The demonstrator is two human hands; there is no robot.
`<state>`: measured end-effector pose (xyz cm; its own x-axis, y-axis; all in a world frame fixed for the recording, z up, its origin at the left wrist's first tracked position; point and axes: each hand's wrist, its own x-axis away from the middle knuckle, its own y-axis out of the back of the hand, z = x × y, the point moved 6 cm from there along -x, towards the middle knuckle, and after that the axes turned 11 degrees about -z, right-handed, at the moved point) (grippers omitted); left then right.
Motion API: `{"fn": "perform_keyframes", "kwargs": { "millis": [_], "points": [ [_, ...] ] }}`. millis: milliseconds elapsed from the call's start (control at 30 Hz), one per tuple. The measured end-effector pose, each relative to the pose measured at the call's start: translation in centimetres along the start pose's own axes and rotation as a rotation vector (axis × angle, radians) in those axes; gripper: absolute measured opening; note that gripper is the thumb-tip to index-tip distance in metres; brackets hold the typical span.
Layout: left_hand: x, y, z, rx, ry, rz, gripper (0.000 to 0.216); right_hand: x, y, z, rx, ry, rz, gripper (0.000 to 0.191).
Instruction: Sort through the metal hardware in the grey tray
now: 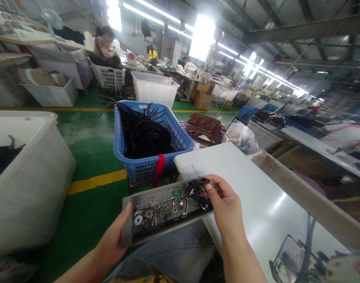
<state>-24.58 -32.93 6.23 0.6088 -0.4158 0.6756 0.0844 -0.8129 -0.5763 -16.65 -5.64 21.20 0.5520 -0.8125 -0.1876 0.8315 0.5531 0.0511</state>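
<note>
A long grey tray (165, 232) is tilted above my lap. My left hand (113, 232) grips its left end, with the thumb over the rim. Inside the tray lie several metal snap hooks (174, 204), a white washer (137, 220), a small green piece (176, 193) and other small hardware. A dark tangle of small parts (196, 190) fills the right end. My right hand (223, 196) is closed there, thumb and fingers pinched at the edge of this tangle; what exactly they hold is hidden. A thin needle-like rod (195, 171) sticks up beside it.
A white table (250, 188) is at my right, with a sewing machine (338, 267) at its near end. Ahead stands a blue basket (182, 137) of black straps (147, 137). A large white bin (35, 188) stands left. A seated person (105, 45) is farther back.
</note>
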Motion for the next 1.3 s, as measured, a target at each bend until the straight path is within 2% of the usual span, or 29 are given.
{"fn": "perform_keyframes", "kwargs": {
  "millis": [200,333,467,700,833,900,1000,1133,1200,1300],
  "points": [
    [0.0,0.1,-0.1,0.008,-0.040,-0.048,0.072,-0.2,0.8,0.1,0.019,-0.013,-0.089,0.030],
    [0.2,-0.3,-0.4,-0.027,-0.060,-0.035,0.069,-0.3,1.2,-0.1,0.040,-0.011,-0.113,0.031],
    [0.3,-0.4,-0.2,0.017,0.010,-0.011,0.073,-0.1,1.1,-0.1,0.044,-0.021,-0.102,0.031],
    [0.8,-0.8,0.0,0.025,0.047,-0.087,0.069,0.9,-0.5,0.1,0.017,0.048,0.022,0.025],
    [0.7,-0.8,0.0,0.036,0.030,-0.044,0.067,1.2,-1.5,-1.1,0.195,0.190,0.200,0.022],
    [0.6,-0.7,0.0,0.051,0.029,-0.007,0.066,1.1,-1.5,-2.1,0.298,0.205,0.262,0.026],
    [0.6,-0.7,-0.2,-0.014,-0.025,0.012,0.061,0.4,-0.2,-3.0,0.446,0.217,0.236,0.032],
    [0.4,-0.3,-0.3,-0.105,-0.098,-0.028,0.055,-0.6,1.9,-4.2,0.725,0.257,0.209,0.034],
    [0.0,0.2,-0.2,-0.105,-0.106,-0.058,0.061,-0.4,2.3,-4.9,0.865,0.286,0.230,0.034],
    [-0.7,1.3,-0.4,-0.074,-0.127,-0.107,0.072,1.3,1.7,-4.9,0.996,0.424,0.232,0.031]
  ]
}}
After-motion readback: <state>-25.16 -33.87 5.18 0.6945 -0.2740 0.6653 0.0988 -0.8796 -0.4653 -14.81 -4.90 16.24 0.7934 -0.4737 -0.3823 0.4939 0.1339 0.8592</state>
